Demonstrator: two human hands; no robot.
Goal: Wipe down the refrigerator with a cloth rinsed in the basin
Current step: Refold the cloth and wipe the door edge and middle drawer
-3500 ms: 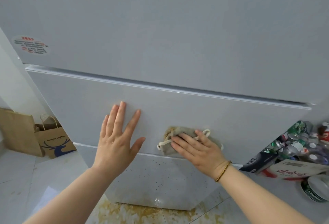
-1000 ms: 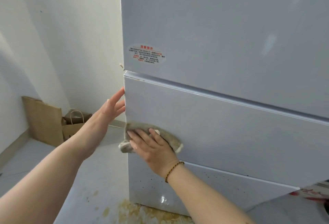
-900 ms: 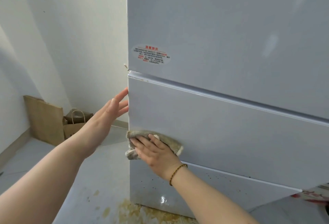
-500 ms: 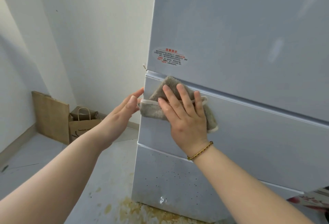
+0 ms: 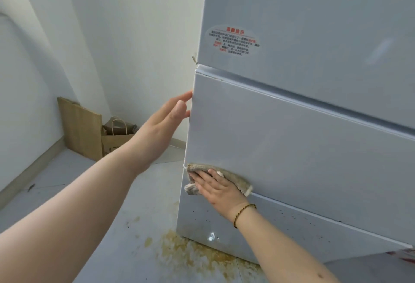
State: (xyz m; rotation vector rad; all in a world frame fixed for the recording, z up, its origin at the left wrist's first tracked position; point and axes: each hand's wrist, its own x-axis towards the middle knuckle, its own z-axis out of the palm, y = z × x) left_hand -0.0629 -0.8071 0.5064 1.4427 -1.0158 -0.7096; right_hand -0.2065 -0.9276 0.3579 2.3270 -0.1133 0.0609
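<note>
Grey-brown cloth (image 5: 235,179) lies flat against the refrigerator (image 5: 292,148), at the lower left corner of the middle drawer front, on the seam above the bottom drawer. Our right hand (image 5: 219,189) presses it there with straight, spread fingers. Its grip is wide, with nothing curled round the cloth, and one corner of the cloth hangs past the refrigerator's left edge. A braided bracelet (image 5: 243,212) circles that wrist. Our left hand (image 5: 165,125) is higher up, its grip wide too, fingertips touching the drawer's left edge. An oval sticker (image 5: 233,41) sits on the upper door. A yellow-brown stain (image 5: 190,253) spreads on the floor (image 5: 101,193) at the refrigerator's foot. A paper bag (image 5: 114,141) stands by the wall.
</note>
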